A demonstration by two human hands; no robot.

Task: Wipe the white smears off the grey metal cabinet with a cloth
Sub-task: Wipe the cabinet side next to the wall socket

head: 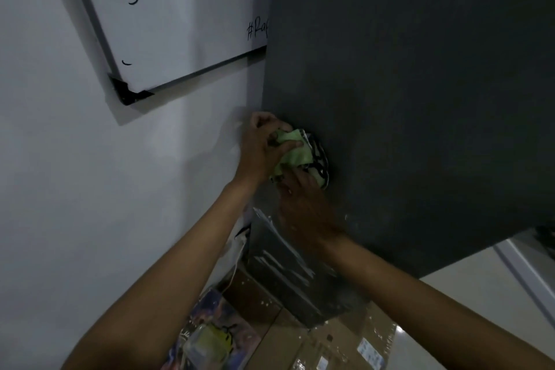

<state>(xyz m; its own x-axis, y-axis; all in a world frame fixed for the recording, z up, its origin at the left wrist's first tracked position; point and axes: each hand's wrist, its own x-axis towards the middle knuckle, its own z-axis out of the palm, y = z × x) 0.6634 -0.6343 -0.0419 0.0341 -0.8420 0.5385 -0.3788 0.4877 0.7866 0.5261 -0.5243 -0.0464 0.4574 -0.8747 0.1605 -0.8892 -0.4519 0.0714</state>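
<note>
Fingers (271, 141) of the left hand (261, 149) curl tightly around a bunched green cloth (292, 152); the right hand (303, 204) grips the same cloth from below, pressing it against the grey metal cabinet (420, 84) near its left edge. White smears (282, 255) streak the cabinet's lower portion. Below stand cardboard boxes (339, 339) (apparently two, closed, contents hidden). One whiteboard (186, 18) hangs on the wall (60, 159) at left.

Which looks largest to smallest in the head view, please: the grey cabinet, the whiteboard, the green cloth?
1. Grey cabinet, filling most of the right side.
2. Whiteboard, partly cut off by the frame and the cabinet.
3. Green cloth, bunched between both hands.
</note>
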